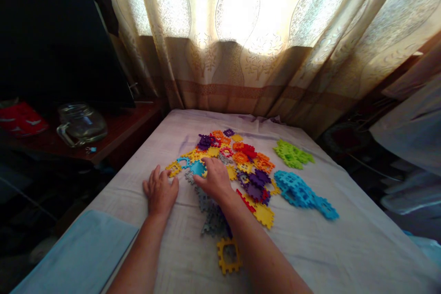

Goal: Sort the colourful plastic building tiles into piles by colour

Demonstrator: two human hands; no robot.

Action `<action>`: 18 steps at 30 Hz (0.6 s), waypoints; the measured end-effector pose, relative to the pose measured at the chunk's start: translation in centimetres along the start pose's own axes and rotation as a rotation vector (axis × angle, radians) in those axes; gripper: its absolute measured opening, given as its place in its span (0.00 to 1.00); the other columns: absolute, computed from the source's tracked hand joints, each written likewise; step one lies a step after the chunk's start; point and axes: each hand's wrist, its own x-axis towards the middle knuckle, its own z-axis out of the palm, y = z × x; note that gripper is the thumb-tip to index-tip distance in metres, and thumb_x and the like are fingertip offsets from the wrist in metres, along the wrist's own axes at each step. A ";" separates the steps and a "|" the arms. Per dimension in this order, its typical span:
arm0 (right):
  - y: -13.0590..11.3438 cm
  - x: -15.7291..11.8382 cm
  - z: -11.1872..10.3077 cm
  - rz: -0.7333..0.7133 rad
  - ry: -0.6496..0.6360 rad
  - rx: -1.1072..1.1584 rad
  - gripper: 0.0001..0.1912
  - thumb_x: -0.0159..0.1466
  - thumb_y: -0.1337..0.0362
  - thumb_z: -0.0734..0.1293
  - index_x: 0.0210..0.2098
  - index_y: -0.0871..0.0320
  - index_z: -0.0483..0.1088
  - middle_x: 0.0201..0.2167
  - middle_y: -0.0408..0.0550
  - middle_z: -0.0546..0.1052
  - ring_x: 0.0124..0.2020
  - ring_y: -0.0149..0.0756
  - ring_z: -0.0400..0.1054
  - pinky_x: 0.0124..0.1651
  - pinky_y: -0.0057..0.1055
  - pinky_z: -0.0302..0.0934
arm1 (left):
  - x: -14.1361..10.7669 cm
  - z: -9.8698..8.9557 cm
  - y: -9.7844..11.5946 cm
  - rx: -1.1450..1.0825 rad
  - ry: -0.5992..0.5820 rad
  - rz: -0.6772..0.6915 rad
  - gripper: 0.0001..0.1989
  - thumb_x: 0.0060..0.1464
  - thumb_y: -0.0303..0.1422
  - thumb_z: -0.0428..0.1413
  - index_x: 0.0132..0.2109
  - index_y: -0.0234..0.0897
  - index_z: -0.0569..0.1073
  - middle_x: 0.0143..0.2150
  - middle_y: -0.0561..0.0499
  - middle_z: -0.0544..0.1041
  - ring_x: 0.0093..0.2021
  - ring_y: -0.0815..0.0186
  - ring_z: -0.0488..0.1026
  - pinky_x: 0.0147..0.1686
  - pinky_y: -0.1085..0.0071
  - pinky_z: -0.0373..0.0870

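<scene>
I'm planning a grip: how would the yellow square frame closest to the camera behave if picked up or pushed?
The yellow square frame is probably light, its middle being open. It looks like moulded plastic, so should stay fairly stiff. Lying flat on the sheet, it would likely slide rather than roll.

Here's the pale cloth [310, 248], and from its centre towards twelve sprawls a vivid heap of interlocking plastic tiles [240, 158]! A lime-green cluster [292, 154] at two, a blue cluster [298, 190] at three, a yellow square frame [229, 268] down at six, a flat light-blue rectangle [79, 252] at eight!
</scene>
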 end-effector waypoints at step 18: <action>20.2 -10.4 -13.8 0.911 0.014 -0.212 0.27 0.62 0.49 0.61 0.55 0.55 0.70 0.52 0.54 0.76 0.52 0.49 0.70 0.49 0.41 0.63 | 0.8 0.1 -0.5 0.019 -0.024 0.020 0.16 0.59 0.38 0.46 0.44 0.35 0.74 0.62 0.33 0.67 0.62 0.49 0.64 0.61 0.47 0.56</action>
